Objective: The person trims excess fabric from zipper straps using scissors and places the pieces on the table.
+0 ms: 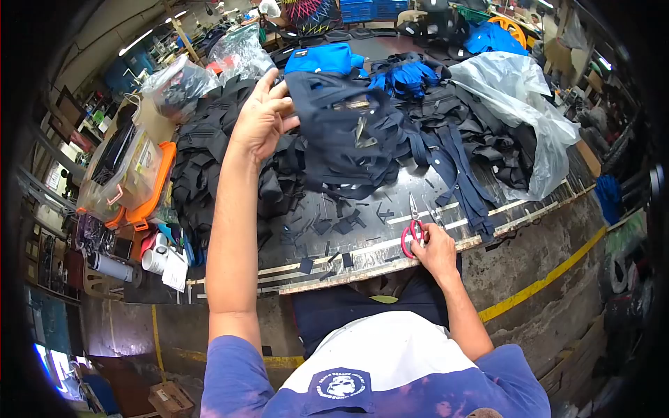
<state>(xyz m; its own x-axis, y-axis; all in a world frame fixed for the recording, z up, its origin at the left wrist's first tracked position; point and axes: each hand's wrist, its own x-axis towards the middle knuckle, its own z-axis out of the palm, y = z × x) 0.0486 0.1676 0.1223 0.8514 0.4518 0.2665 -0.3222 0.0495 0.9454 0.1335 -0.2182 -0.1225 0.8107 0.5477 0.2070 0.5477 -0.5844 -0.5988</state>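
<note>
My left hand (pixel 265 118) is raised over the table, its fingers partly spread at the left edge of a dark navy fabric piece (pixel 341 139) that is blurred by motion. Whether the fingers grip the cloth is unclear. Near the table's front edge, my right hand (pixel 435 249) holds red-handled scissors (pixel 412 233) by the handles, with the blades pointing away from me. Small dark fabric scraps (pixel 345 224) lie on the table between my hands. A long navy strap (pixel 463 184) hangs toward the front edge, right of the scissors.
Black fabric pieces (pixel 209 139) are heaped at the left. Blue cloth bags (pixel 324 59) lie at the back, and clear plastic (pixel 516 90) covers a pile at the right. A plastic bin (pixel 122 167) with an orange lid (pixel 157 188) stands at the left edge.
</note>
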